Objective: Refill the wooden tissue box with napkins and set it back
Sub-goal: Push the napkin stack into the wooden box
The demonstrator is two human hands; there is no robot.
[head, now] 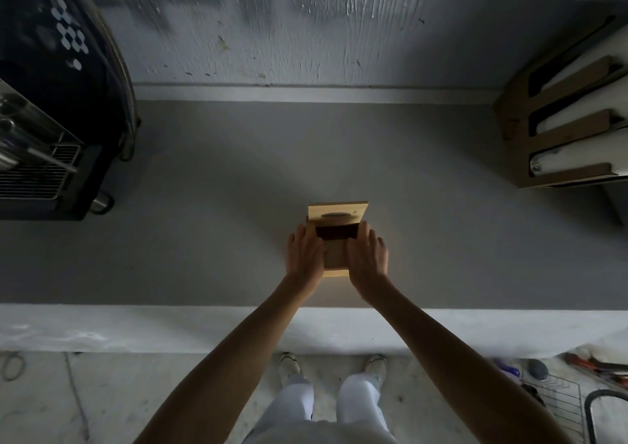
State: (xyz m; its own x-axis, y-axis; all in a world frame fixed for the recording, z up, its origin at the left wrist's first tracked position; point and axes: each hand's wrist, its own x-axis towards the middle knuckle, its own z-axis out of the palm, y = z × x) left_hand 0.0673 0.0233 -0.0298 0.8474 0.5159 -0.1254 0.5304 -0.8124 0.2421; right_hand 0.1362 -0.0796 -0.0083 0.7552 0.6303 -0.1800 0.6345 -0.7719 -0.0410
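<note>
A wooden tissue box (335, 256) stands on the grey counter (210, 239), near its front edge. Its slotted lid (337, 212) is slid toward the wall, so a dark opening shows between the lid and the box body. My left hand (304, 251) grips the box's left side and my right hand (367, 253) grips its right side, fingers pointing toward the wall. No napkins are visible inside the dark opening or on the counter.
A dark appliance with a metal rack (40, 168) fills the counter's left end. A cardboard holder with white rolls (564, 138) stands at the right end. The plastered wall (306, 29) is behind. A wire basket and tools (560, 396) lie on the floor at the lower right.
</note>
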